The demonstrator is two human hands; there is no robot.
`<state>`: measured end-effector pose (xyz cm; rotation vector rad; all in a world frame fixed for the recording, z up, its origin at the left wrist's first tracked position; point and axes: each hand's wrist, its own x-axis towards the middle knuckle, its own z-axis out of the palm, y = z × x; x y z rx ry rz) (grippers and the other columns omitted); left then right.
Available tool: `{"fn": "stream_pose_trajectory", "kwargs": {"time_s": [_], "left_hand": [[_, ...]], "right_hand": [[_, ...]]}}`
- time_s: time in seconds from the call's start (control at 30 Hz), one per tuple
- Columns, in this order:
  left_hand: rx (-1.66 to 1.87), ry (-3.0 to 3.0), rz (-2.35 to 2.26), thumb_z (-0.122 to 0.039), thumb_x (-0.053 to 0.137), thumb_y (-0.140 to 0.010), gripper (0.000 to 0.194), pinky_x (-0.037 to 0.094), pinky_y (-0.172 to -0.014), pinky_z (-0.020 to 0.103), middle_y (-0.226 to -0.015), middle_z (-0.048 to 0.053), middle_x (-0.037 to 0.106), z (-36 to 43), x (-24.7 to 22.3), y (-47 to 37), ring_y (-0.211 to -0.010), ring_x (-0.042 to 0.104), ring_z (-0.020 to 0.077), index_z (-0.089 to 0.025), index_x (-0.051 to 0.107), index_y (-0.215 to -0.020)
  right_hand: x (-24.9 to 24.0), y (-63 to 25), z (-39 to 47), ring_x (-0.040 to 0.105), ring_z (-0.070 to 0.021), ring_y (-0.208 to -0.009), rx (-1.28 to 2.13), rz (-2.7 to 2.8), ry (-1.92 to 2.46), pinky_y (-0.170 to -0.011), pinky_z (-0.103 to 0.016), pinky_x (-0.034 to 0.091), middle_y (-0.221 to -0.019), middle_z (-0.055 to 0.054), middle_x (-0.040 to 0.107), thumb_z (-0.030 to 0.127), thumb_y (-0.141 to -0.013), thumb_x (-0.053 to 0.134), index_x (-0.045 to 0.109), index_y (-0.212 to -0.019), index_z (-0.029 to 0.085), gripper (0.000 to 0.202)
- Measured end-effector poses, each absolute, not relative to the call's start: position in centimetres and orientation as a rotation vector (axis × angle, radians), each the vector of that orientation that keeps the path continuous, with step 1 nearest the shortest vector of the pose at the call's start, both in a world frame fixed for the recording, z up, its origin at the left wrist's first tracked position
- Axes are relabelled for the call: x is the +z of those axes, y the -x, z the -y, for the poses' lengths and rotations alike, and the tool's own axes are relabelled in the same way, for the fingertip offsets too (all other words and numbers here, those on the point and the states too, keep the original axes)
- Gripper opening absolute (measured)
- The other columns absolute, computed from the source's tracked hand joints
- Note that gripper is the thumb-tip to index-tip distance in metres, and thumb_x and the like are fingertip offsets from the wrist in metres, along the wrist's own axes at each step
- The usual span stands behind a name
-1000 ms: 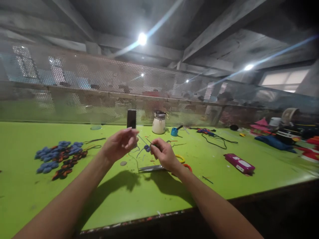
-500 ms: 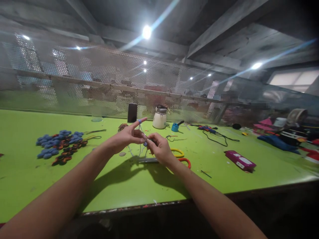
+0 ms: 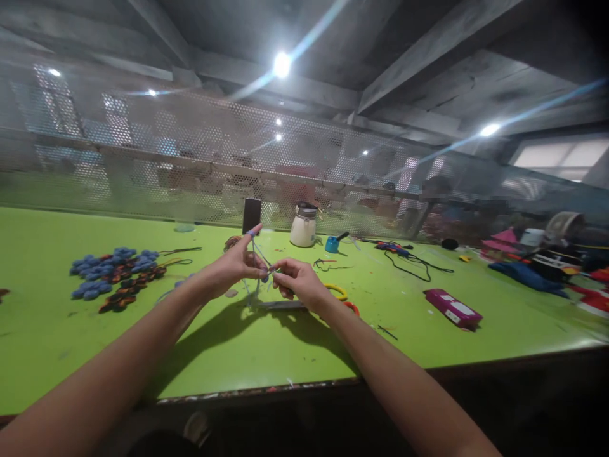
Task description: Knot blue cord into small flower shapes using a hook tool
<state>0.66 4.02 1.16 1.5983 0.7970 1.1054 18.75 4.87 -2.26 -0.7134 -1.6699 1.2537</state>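
Observation:
Blue yarn runs over the raised index finger of my left hand (image 3: 240, 262), whose thumb and other fingers pinch a small blue yarn piece (image 3: 264, 275). Close beside it on the right, my right hand (image 3: 297, 282) is closed on a thin tool, probably a crochet hook, mostly hidden by the fingers. Loose yarn strands hang below my left hand. Scissors with yellow and orange handles (image 3: 352, 308) lie on the green table (image 3: 238, 368), partly beneath my right hand.
Blue yarn flowers (image 3: 92, 268) and dark orange-black ones (image 3: 126, 295) lie at the left. Behind my hands stand a dark phone-like slab (image 3: 252, 216), a cream jar (image 3: 303, 228) and a blue pot (image 3: 332, 244). A magenta box (image 3: 453, 308) and a glue gun (image 3: 394, 248) are at the right.
Both hands have shifted slightly left. My left index finger points more upward, and my right hand has turned flatter, with a small gap now showing between the hands.

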Motion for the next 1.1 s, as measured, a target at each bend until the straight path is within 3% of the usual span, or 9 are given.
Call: {"fn": "stream_pose_trajectory", "kwargs": {"time_s": [0.37,0.53,0.9,1.1], "left_hand": [[1.204,-1.632,-0.934,-0.01,0.077,-0.058,0.116,0.048,-0.065,0.033,-0.065,0.0,0.062,-3.9,-0.3,-1.0,-0.066,0.063,0.0185,-0.02,0.002,-0.146],[1.12,-1.378,-0.834,-0.006,0.075,-0.06,0.114,0.045,-0.064,0.03,-0.074,0.005,0.067,-3.8,-0.6,-0.4,-0.067,0.064,0.0179,-0.023,0.001,-0.145],[1.073,-1.374,-0.763,-0.003,0.074,-0.062,0.106,0.044,-0.072,0.03,-0.071,0.0,0.067,-4.2,-1.1,-0.1,-0.069,0.061,0.0145,-0.022,0.009,-0.144],[1.085,-1.418,-0.786,-0.008,0.075,-0.061,0.105,0.042,-0.07,0.03,-0.07,0.0,0.066,-4.2,-1.3,-0.1,-0.067,0.059,0.0146,-0.021,0.013,-0.145]], "right_hand": [[-2.3,-19.6,-5.3,0.048,-0.0048,-0.04,1.408,1.723,0.761,-0.038,-0.017,0.035,-0.059,0.002,0.062,0.03,-0.068,0.071,0.067,-0.094,0.013,0.032],[-1.9,-19.9,-5.1,0.05,-0.0056,-0.042,1.403,1.658,0.762,-0.038,-0.017,0.033,-0.061,0.001,0.064,0.029,-0.068,0.072,0.068,-0.095,0.013,0.032],[-2.2,-20.2,-5.7,0.052,-0.0069,-0.041,1.29,1.79,0.772,-0.042,-0.02,0.044,-0.055,0.002,0.061,0.032,-0.071,0.069,0.069,-0.101,0.013,0.035],[-1.7,-20.7,-5.6,0.044,-0.0034,-0.037,1.13,1.962,0.819,-0.038,-0.016,0.036,-0.056,0.003,0.059,0.029,-0.077,0.063,0.068,-0.106,0.016,0.032]]}}
